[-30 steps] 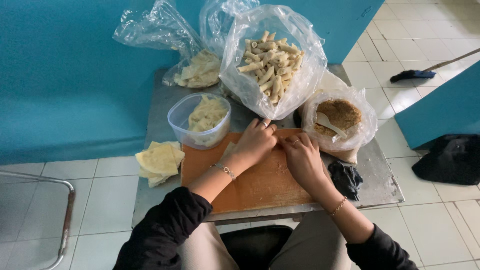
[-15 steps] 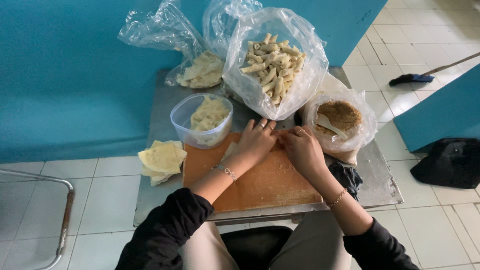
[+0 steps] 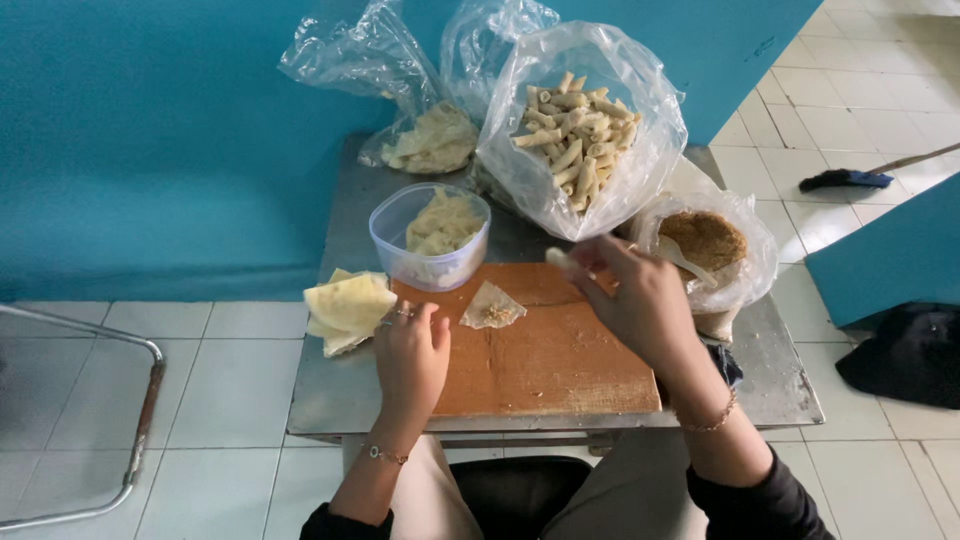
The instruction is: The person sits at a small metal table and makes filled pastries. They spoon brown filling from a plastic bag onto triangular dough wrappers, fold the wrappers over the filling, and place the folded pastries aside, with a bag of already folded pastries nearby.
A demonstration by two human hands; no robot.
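Since a moment ago both hands have parted: the right hand (image 3: 640, 300) now pinches a finished pale roll (image 3: 557, 258) toward the far clear plastic bag of rolls (image 3: 580, 130), while the left hand (image 3: 410, 360), fingers loosely curled and empty, rests on the orange wooden board (image 3: 540, 360) beside a flat filled wrapper (image 3: 493, 308).

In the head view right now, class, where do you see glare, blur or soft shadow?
Head view: glare streaks the clear bag of rolls; the right hand looks slightly motion-blurred, holding a pale roll; the left hand is sharper, resting on the board; light is even and diffuse, shadows soft; tile lines bend slightly at the edges.
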